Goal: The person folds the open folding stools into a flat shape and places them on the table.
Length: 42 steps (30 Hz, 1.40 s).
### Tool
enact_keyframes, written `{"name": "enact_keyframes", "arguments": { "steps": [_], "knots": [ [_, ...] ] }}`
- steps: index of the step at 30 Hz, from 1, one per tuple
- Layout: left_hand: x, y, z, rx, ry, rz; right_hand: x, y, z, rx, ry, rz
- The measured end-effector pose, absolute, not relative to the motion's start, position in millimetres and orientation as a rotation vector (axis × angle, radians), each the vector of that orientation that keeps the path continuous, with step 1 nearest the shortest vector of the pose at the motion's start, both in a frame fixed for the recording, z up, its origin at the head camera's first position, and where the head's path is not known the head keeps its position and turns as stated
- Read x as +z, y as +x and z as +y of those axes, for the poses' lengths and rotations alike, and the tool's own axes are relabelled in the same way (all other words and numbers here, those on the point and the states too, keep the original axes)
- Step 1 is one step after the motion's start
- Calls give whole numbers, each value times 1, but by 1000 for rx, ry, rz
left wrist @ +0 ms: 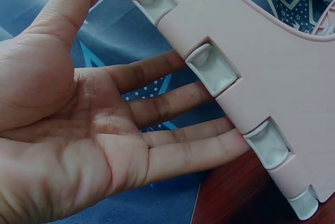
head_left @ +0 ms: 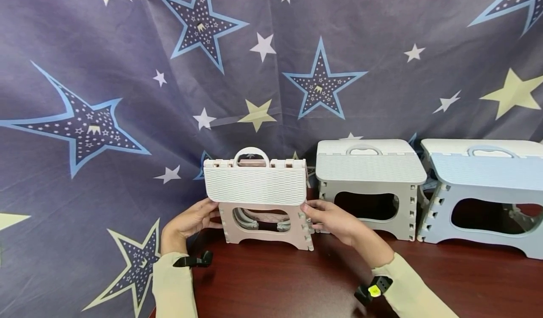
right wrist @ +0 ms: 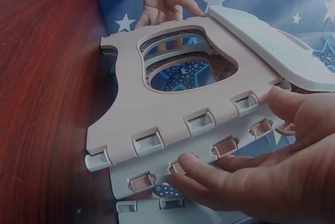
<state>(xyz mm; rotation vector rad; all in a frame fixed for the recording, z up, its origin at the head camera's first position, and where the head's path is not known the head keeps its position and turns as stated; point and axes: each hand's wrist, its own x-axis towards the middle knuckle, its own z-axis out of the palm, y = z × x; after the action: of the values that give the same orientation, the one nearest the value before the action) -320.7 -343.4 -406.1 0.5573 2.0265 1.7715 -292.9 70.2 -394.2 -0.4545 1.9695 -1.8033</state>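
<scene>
A folding step stool [head_left: 256, 183] with a white woven-pattern top and pink legs stands on the table, partly folded, its top tilted down toward me. Its white carry handle [head_left: 251, 154] points up. My left hand [head_left: 193, 220] holds the stool's left side, thumb near the top and fingers [left wrist: 183, 156] stretched to the pink leg panel's hinged edge. On the opposite side, my right hand [head_left: 335, 218] grips the stool, thumb at the pink front panel [right wrist: 125, 119] and fingers along the folding white side panel [right wrist: 191, 158].
A grey-green folding stool [head_left: 365, 167] stands unfolded close to the right, and a blue one [head_left: 494, 167] stands beyond it. Behind them hangs a star-patterned cloth [head_left: 237, 87]. The dark red table [head_left: 271, 280] stretches in front.
</scene>
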Motion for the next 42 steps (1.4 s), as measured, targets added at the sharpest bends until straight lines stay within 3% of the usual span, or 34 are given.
{"name": "enact_keyframes", "arguments": {
  "steps": [42],
  "knots": [
    [-411,-329,-341,1770,495,2082,-396,-285,58,-1881,-310,2037]
  ]
}}
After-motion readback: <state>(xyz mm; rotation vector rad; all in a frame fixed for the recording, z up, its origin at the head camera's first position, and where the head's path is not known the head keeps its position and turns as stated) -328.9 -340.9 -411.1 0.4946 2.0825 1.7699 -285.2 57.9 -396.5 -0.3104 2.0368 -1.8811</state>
